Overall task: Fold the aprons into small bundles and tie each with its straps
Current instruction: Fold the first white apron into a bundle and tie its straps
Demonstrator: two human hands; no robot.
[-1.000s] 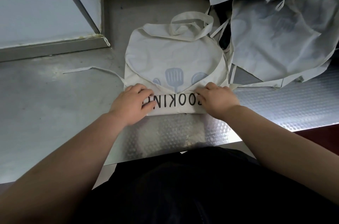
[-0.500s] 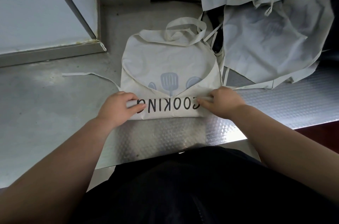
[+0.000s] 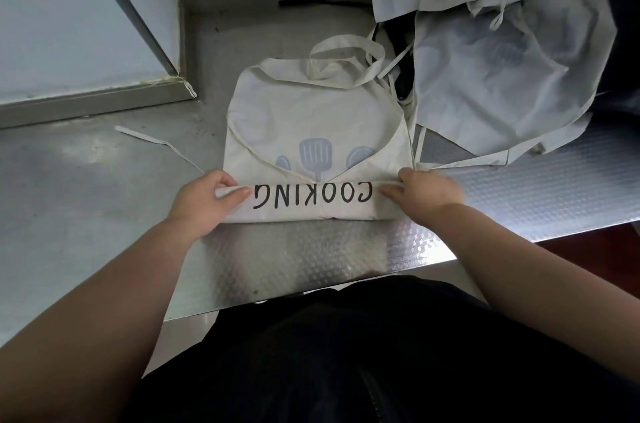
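Steel everywhere in the head view: a brushed steel tabletop [image 3: 86, 201] with an embossed strip along its near edge, white wall panels [image 3: 69, 7] behind, and a thin black tool [image 3: 311, 1] lying at the back by the wall.

Centre stage, a cream cotton apron [image 3: 311, 124] printed with blue utensils lies flat, its sides already folded in to make a narrow panel. The near end is turned up into a rolled band [image 3: 311, 202], with the word COOKING upside down across it.

The left hand [image 3: 204, 204] is at the left end of that band, thumb on top and fingers curled over the far side, pinching the cloth. The right hand [image 3: 426, 192] mirrors it at the right end, fingers bent down onto the fold and gripping too.

The neck loop [image 3: 346, 40] sits bunched at the far end, and one waist strap [image 3: 138, 135] trails loose across the tabletop to the left. I can't pick out the other strap for certain in the tangle on the right.

Progress, by my reading: early going. This apron has its side folds and a first turn or so of the roll. Most of its length is left to roll, and nothing is tied yet. On the right a heap of pale aprons [image 3: 485, 83] lies crumpled and unfolded, waiting its turn. No finished bundle shows anywhere.
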